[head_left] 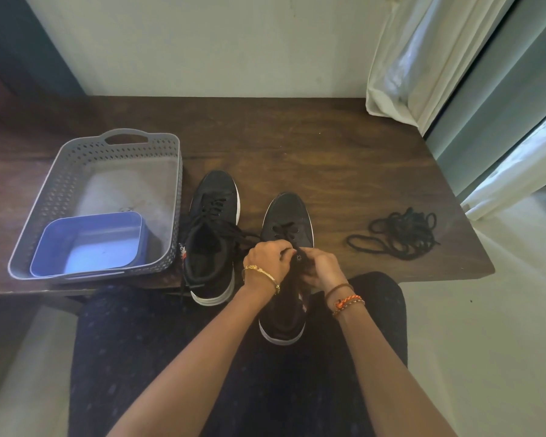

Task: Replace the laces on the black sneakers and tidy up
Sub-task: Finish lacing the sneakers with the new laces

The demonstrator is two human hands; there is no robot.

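Note:
Two black sneakers with white soles stand on the dark wooden table (328, 146). The left sneaker (212, 234) has a black lace threaded loosely through it, its ends trailing. The right sneaker (286, 234) hangs half over the table's front edge, above my lap. My left hand (267, 258) and my right hand (320, 268) meet over its eyelets, fingers curled, pinching its black lace (282, 230). The fingertips hide the lace ends. A loose pile of black laces (397, 234) lies on the table to the right.
A grey perforated basket (174, 197) sits at the left of the table with a blue plastic box (142, 238) inside. A white curtain (423, 58) hangs at the back right. My lap in dark clothing lies below the table edge.

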